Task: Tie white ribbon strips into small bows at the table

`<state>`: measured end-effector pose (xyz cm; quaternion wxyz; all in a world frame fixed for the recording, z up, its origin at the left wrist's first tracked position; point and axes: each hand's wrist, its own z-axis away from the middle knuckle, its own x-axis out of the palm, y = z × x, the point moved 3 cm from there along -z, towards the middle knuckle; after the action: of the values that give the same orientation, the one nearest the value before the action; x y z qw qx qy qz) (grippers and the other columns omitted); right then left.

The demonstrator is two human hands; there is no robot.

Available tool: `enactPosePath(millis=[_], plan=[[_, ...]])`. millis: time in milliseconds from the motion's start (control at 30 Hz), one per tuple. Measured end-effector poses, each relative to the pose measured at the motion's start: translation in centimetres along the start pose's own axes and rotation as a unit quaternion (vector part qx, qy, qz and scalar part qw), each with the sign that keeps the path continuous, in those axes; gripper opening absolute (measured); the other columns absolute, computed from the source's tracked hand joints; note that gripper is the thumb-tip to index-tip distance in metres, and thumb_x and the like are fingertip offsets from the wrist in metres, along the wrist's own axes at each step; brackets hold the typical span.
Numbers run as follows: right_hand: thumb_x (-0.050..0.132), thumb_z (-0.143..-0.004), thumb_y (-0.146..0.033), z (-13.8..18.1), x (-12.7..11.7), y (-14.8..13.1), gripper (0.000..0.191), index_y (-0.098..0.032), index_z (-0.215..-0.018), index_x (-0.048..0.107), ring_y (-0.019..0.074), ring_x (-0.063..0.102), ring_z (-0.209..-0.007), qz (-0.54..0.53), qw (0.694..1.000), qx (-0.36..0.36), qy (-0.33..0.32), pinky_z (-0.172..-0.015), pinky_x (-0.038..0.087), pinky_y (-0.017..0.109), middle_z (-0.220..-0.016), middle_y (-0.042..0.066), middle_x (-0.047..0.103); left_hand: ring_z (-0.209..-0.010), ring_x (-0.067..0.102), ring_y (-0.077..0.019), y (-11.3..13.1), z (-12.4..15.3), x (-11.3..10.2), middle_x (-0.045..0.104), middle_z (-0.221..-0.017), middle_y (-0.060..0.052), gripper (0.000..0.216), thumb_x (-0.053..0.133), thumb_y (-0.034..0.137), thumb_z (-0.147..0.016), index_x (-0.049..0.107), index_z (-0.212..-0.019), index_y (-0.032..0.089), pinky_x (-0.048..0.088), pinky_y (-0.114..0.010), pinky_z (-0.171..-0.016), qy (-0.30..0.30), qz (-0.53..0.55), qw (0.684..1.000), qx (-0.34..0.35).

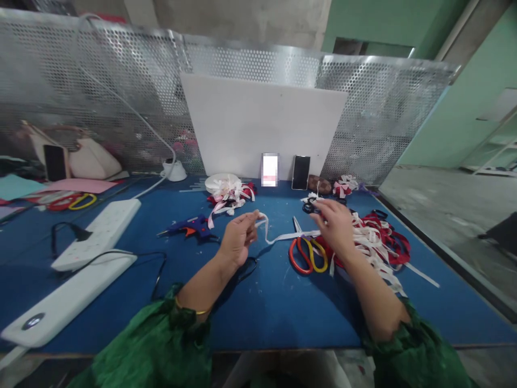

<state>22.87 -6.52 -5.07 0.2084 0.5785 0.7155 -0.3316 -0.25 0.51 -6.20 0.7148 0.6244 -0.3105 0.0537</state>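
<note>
Pinching a folded stretch of white ribbon [291, 235] between thumb and fingertips with the left hand [238, 237], near the centre of the frame; holding the right hand [337, 223] curved just to the right, thumb and forefinger a little apart. Cannot tell from this angle about any grip on the ribbon by its lower fingers. For good handling, best to pinch close to the fold, draw the slack out gently, and smooth away any twist before pressing the fold flat. Better, too, to lift the strip clear of the scissors [310, 252], with their red and yellow handles, to avoid snagging. Strung between the two hands, ribbon dipping in a loose bend beside the left fingertips, then running over the scissors to beneath the right hand. Farther right, partly behind the right forearm, a heap of red and white ribbons [377, 240]. Left of the left hand, on the blue tabletop [262, 318], a glue gun [196, 227]; above, towards upper centre, a pile of ribbon pieces [230, 194] by a white dish [210, 183].
</note>
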Motion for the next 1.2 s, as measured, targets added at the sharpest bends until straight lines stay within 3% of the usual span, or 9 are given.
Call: enactPosePath(millis=[133,267,400,633,733,833,900,1033,1200], plan=[[0.06,-0.081,-0.039,1.5,2.0,-6.1,0.048,-0.021,-0.124,0.05,0.022,0.054,-0.108,-0.295,0.938,-0.051,-0.177,-0.091,0.041,0.036,-0.12,0.009,0.059,-0.039,0.018,-0.0016,-0.9,1.4,1.3,0.019,-0.046,0.01,0.033,0.067,0.042,-0.074,0.065,-0.071,0.009,0.017,-0.017,-0.039,-0.11,-0.065,0.991,-0.048],[0.052,-0.086,-0.037,2.6,3.0,-7.3,0.023,-0.017,-0.081,0.061,0.013,0.057,-0.064,-0.405,0.876,0.054,-0.258,-0.064,0.044,0.024,-0.067,0.0,0.062,-0.039,0.016,-0.0024,-1.1,1.6,1.5,0.018,-0.046,0.01,0.039,0.061,0.047,-0.077,0.064,-0.069,0.009,0.016,-0.018,-0.04,-0.137,-0.074,0.986,-0.061],[0.052,-0.085,-0.038,1.6,1.8,-4.8,0.025,-0.017,-0.074,0.059,0.0076,0.037,-0.045,-0.401,0.881,0.157,-0.195,-0.045,0.028,0.02,-0.05,-0.006,0.042,-0.04,0.018,-0.0025,-0.5,0.7,0.6,0.021,-0.046,0.01,0.026,0.068,0.037,-0.072,0.062,-0.07,0.011,0.017,-0.018,-0.041,-0.066,-0.072,0.995,-0.032],[0.058,-0.081,-0.037,0.3,-0.7,-2.9,0.023,-0.017,-0.07,0.054,0.0066,0.027,-0.048,-0.469,0.85,0.221,-0.092,-0.044,0.02,0.021,-0.054,-0.005,0.034,-0.042,0.023,-0.0046,0.0,-0.3,-0.5,0.029,-0.045,0.008,0.025,0.066,0.035,-0.072,0.058,-0.061,0.013,0.02,-0.019,-0.042,0.031,-0.149,0.987,0.054],[0.058,-0.081,-0.036,0.6,-0.2,-3.5,0.02,-0.017,-0.075,0.056,0.0065,0.027,-0.047,-0.493,0.831,0.233,-0.111,-0.043,0.018,0.021,-0.052,-0.006,0.034,-0.047,0.033,-0.0062,0.8,0.0,-0.9,0.052,-0.059,0.002,0.019,0.064,0.034,-0.073,0.066,-0.076,0.015,0.029,-0.02,-0.046,0.095,-0.28,0.945,0.142],[0.057,-0.082,-0.036,1.2,0.7,-4.5,0.021,-0.016,-0.077,0.058,0.0067,0.03,-0.047,-0.485,0.835,0.218,-0.139,-0.044,0.02,0.021,-0.053,-0.006,0.036,-0.051,0.037,-0.0058,1.5,1.0,-0.6,0.063,-0.1,-0.004,0.034,0.063,0.03,-0.074,0.065,-0.107,0.022,0.038,-0.022,-0.054,0.151,-0.41,0.864,0.25],[0.055,-0.083,-0.036,1.6,1.2,-5.3,0.022,-0.016,-0.078,0.059,0.0069,0.032,-0.048,-0.472,0.845,0.194,-0.159,-0.044,0.023,0.021,-0.054,-0.005,0.038,-0.051,0.038,-0.0056,1.3,1.7,0.3,0.062,-0.11,-0.005,0.036,0.06,0.03,-0.078,0.062,-0.114,0.024,0.04,-0.023,-0.057,0.095,-0.442,0.849,0.275],[0.052,-0.084,-0.036,2.4,1.8,-6.6,0.022,-0.016,-0.08,0.061,0.0069,0.034,-0.046,-0.445,0.856,0.152,-0.214,-0.044,0.026,0.02,-0.053,-0.005,0.04,-0.048,0.042,-0.0074,-0.8,2.2,2.0,0.064,-0.079,-0.003,0.032,0.055,0.037,-0.081,0.065,-0.104,0.018,0.037,-0.02,-0.047,-0.135,-0.395,0.902,0.115],[0.052,-0.083,-0.037,2.4,1.6,-6.8,0.023,-0.017,-0.084,0.062,0.0078,0.037,-0.047,-0.44,0.856,0.158,-0.22,-0.045,0.029,0.021,-0.054,-0.005,0.043,-0.045,0.039,-0.0077,-1.0,2.1,2.2,0.049,-0.052,0.002,0.025,0.059,0.038,-0.077,0.065,-0.071,0.014,0.03,-0.018,-0.043,-0.136,-0.35,0.926,0.041]])
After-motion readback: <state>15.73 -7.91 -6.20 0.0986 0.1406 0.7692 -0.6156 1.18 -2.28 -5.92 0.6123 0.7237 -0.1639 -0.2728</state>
